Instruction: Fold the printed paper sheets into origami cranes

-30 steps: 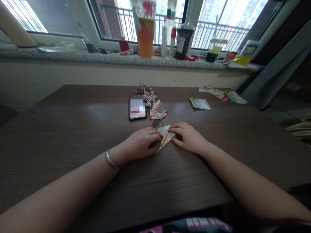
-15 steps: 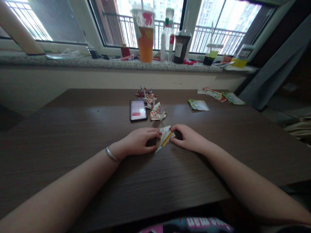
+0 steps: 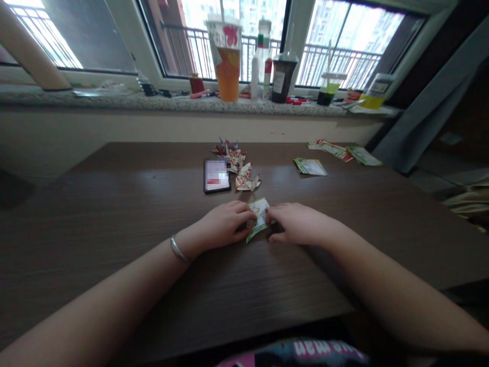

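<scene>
A small folded piece of printed paper (image 3: 259,218) lies on the dark wooden table (image 3: 114,214) between my two hands. My left hand (image 3: 224,227), with a silver bangle on its wrist, pinches the paper's left side with curled fingers. From the right, my right hand (image 3: 296,223) presses its fingertips onto the paper's other edge. Just behind them a phone (image 3: 216,176) lies flat, and beside it sits a cluster of several folded paper cranes (image 3: 240,165).
Stacks of printed paper (image 3: 309,166) and more sheets (image 3: 344,151) lie at the table's far right. On the stone windowsill (image 3: 114,102) stand an orange drink cup (image 3: 228,56), a white bottle (image 3: 258,61), a dark cup (image 3: 283,71) and a green drink (image 3: 327,86).
My right hand has slid left over the paper, covering more of it, and the fold now looks flatter and more compact. The view has tilted slightly.
</scene>
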`<action>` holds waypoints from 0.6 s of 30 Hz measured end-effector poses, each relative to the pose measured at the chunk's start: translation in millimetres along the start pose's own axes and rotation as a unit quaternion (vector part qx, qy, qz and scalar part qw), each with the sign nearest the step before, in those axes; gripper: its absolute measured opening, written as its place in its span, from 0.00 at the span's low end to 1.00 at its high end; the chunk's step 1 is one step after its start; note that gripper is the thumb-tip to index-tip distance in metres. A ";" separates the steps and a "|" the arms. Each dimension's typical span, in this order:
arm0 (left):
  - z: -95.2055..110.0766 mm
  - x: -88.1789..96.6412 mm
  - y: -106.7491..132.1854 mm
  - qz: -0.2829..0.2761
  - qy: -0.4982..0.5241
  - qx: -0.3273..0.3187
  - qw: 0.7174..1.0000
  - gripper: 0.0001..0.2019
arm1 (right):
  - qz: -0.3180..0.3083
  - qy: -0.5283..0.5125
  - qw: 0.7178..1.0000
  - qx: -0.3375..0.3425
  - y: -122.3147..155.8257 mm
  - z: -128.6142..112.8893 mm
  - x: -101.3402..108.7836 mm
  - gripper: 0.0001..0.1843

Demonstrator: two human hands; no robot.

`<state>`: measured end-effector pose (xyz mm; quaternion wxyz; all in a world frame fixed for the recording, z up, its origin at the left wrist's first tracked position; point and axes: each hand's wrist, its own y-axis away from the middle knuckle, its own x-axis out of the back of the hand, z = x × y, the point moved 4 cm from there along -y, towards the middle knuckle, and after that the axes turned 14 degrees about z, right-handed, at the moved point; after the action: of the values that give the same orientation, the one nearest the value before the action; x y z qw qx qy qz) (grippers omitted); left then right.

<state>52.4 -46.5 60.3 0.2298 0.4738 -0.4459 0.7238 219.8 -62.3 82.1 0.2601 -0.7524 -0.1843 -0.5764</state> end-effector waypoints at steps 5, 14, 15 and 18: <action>13.7 4.2 -1.5 -0.035 -0.050 -0.003 0.998 0.14 | 0.028 -0.007 1.000 0.013 1.7 -3.8 -5.0 0.11; 21.5 9.1 -3.0 -0.070 -0.065 0.033 0.995 0.12 | 0.044 -0.086 0.993 0.073 5.0 17.4 -9.4 0.12; 20.7 8.6 -3.9 -0.063 -0.063 0.037 0.995 0.12 | 0.046 -0.088 0.992 0.081 4.9 19.4 -10.6 0.13; 18.2 7.2 -4.7 -0.035 -0.074 0.022 0.996 0.15 | 0.045 -0.088 0.991 0.091 2.2 23.3 -15.4 0.13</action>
<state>61.5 -60.6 71.5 0.2109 0.5465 -0.4285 0.6879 235.0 -49.7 62.2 0.3356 -0.7809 -0.2240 -0.4769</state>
